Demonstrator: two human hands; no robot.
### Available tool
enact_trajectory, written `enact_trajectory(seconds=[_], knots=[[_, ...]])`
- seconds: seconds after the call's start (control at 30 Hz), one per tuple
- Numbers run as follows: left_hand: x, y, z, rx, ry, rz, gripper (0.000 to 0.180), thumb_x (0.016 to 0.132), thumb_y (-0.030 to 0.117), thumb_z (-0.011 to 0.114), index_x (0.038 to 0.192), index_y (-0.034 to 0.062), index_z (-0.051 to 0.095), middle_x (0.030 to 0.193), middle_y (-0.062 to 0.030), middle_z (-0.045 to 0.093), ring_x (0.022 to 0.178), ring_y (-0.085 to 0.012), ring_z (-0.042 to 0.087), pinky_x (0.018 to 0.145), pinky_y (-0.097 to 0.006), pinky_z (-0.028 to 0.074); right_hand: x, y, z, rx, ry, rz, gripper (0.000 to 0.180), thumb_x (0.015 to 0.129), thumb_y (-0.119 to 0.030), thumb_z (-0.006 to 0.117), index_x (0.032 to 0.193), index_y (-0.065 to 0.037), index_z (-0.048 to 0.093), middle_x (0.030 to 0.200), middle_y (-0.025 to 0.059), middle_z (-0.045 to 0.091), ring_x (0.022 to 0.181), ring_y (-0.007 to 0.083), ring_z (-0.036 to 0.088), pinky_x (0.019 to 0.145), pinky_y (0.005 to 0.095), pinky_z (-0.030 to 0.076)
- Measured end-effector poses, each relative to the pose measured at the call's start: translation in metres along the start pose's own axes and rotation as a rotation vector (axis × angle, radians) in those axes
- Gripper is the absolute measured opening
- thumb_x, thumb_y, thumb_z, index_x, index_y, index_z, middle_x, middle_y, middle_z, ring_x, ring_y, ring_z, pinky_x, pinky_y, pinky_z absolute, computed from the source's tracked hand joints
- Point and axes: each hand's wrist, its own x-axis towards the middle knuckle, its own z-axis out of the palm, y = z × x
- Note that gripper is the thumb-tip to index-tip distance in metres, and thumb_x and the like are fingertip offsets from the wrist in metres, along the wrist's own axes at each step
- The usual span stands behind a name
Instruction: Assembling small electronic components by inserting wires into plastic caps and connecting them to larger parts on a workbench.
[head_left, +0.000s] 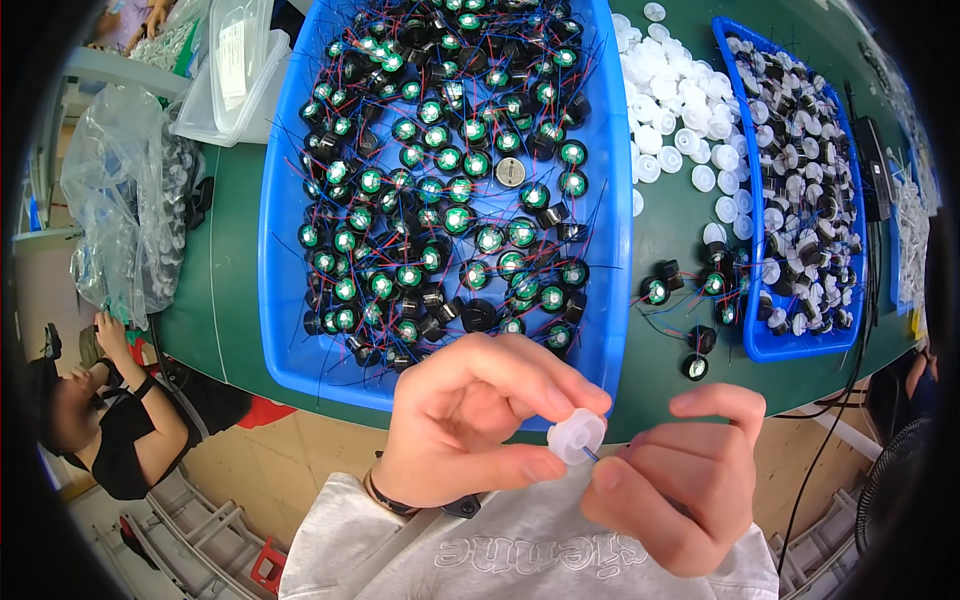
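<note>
My left hand (pixel 470 420) pinches a small white round plastic cap (pixel 577 436) between thumb and fingers, just below the near rim of the big blue tray (pixel 612 250). A thin blue wire sticks out of the cap toward my right hand (pixel 680 480), whose thumb and forefinger close on that wire. The tray is full of small black round parts with green tops (pixel 455 220) and red and blue wires.
A heap of white caps (pixel 680 110) lies on the green table right of the tray. A few loose black parts (pixel 655 290) sit beside a second blue tray (pixel 760 345) of capped parts. Clear bins (pixel 235 70) and a plastic bag (pixel 125 200) are at left. A person (pixel 120 420) sits at lower left.
</note>
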Motion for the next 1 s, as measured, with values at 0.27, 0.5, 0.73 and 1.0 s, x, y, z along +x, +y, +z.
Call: enact_trajectory(seconds=[0.27, 0.5, 0.73, 1.0], knots=[[-0.0006, -0.0008, 0.0014, 0.017, 0.009, 0.023, 0.032, 0.066, -0.013, 0.066, 0.094, -0.0047, 0.053, 0.100, -0.0213, 0.054, 0.099, -0.0279, 0.055, 0.083, -0.039, 0.046, -0.0026, -0.0005, 0.0010, -0.041, 0.027, 0.005, 0.029, 0.055, 0.002, 0.066, 0.081, -0.007, 0.056, 0.060, -0.0013, 0.050, 0.051, 0.0114, 0.044, 0.056, 0.0319, 0.042], [0.0002, -0.0009, 0.0032, 0.189, 0.044, 0.040, 0.036, 0.066, 0.000, 0.074, 0.090, 0.0026, 0.047, 0.092, -0.0167, 0.055, 0.078, -0.0279, 0.059, 0.068, -0.036, 0.050, -0.0025, -0.0013, -0.0006, -0.028, 0.015, 0.008, 0.028, 0.058, -0.001, 0.068, 0.082, -0.008, 0.056, 0.060, -0.0020, 0.051, 0.052, 0.0109, 0.045, 0.056, 0.0313, 0.041], [-0.0002, -0.0021, 0.0025, 0.157, 0.043, 0.056, 0.035, 0.064, -0.006, 0.072, 0.090, 0.0013, 0.049, 0.094, -0.0177, 0.055, 0.085, -0.0280, 0.058, 0.072, -0.036, 0.050, -0.0024, -0.0009, 0.0036, -0.022, 0.057, 0.008, 0.022, 0.060, -0.006, 0.069, 0.078, -0.008, 0.057, 0.060, -0.0028, 0.051, 0.052, 0.0105, 0.046, 0.055, 0.0300, 0.041], [-0.0016, -0.0034, 0.0008, 0.079, 0.035, 0.074, 0.032, 0.064, -0.010, 0.071, 0.089, -0.0016, 0.054, 0.096, -0.0209, 0.056, 0.094, -0.0276, 0.058, 0.079, -0.038, 0.049, -0.0028, -0.0006, 0.0039, -0.036, 0.044, 0.021, 0.023, 0.058, -0.003, 0.069, 0.078, -0.009, 0.057, 0.059, -0.0029, 0.050, 0.052, 0.0106, 0.045, 0.055, 0.0303, 0.041]])
